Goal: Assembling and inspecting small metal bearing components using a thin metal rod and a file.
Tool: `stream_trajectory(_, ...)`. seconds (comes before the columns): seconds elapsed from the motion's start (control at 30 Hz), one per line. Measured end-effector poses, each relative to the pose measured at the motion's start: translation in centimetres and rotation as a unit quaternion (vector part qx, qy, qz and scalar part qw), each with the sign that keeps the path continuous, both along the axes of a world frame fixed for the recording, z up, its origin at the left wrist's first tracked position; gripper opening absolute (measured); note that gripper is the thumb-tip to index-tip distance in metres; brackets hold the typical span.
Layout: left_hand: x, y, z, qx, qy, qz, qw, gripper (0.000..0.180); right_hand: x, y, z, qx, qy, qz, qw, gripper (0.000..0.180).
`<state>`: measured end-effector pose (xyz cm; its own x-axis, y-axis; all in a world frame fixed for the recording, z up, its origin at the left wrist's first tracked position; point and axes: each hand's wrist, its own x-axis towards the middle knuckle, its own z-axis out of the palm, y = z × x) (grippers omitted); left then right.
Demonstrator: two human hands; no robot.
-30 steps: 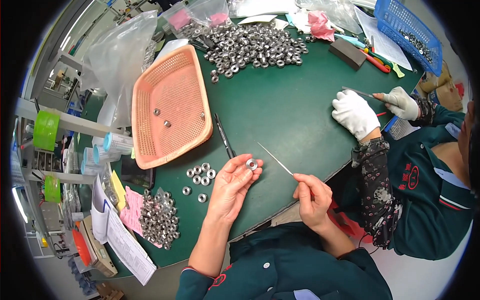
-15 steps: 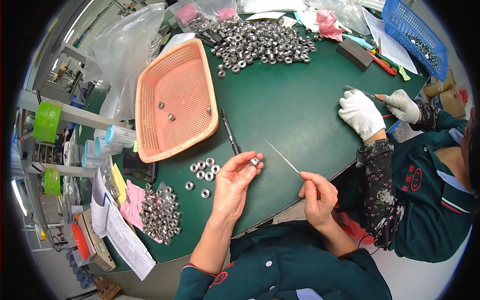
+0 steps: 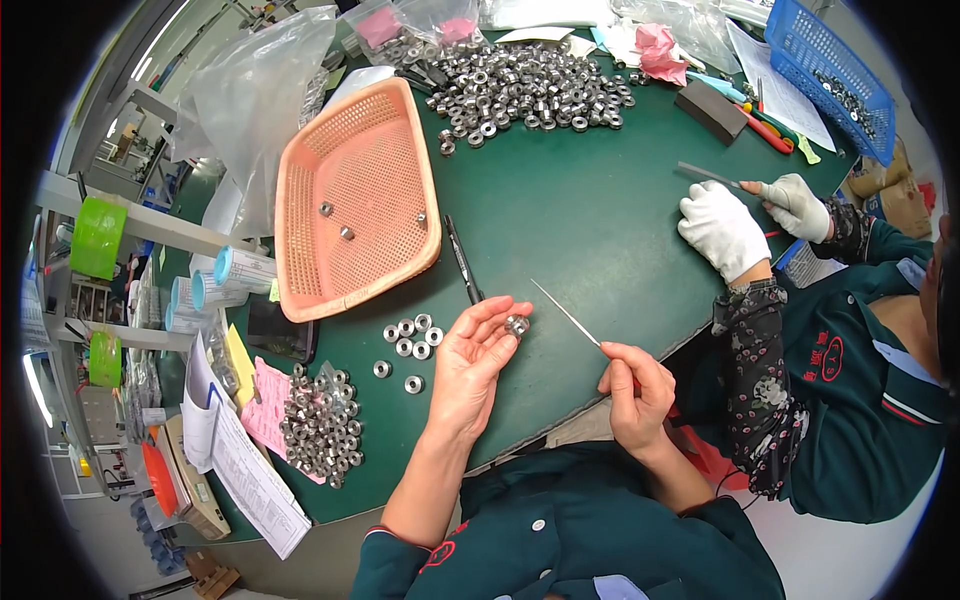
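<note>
Between the thumb and fingertips of my left hand [image 3: 466,368] is a small shiny metal ring [image 3: 518,325], its round end face turned up toward me. My right hand [image 3: 638,398] is closed around the handle end of a thin needle file [image 3: 566,314]. The file's tip points up and left, apart from the ring. Several loose metal rings [image 3: 404,347] lie flat on the green table left of my left hand. A black marker pen [image 3: 462,262] lies just beyond that hand, beside an orange plastic basket [image 3: 372,185] with a few rings inside.
A large heap of metal rings [image 3: 535,88] covers the far table; a smaller heap [image 3: 322,428] sits by papers [image 3: 248,475] at left. On the right, a co-worker's gloved hands [image 3: 722,232] hold a flat file [image 3: 708,173]. A dark block [image 3: 711,111] and blue basket [image 3: 832,80] stand beyond.
The ring in my left fingers has been turned, so its round face shows now instead of its side. My right hand and needle file stay nearly still. The co-worker's file has shifted slightly.
</note>
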<state>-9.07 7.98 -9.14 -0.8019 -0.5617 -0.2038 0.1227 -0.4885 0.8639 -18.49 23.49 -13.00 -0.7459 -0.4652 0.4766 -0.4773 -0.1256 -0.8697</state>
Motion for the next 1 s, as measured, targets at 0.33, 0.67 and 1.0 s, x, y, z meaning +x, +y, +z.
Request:
stream_trajectory(0.33,-0.1,0.3,0.2,-0.004,-0.005,0.003,1.0,0.027,0.1,0.1,0.2,0.003,-0.008,-0.001,1.0,0.016)
stream_trajectory(0.67,-0.2,1.0,-0.1,-0.143,-0.031,0.051,0.988,0.038,0.4,1.1,1.1,-0.019,-0.003,0.018,1.0,0.015)
stream_trajectory(1.0,-0.3,1.4,-0.6,-0.464,-0.156,0.068,0.869,0.046,0.3,2.2,1.3,0.005,0.028,0.042,0.999,0.017)
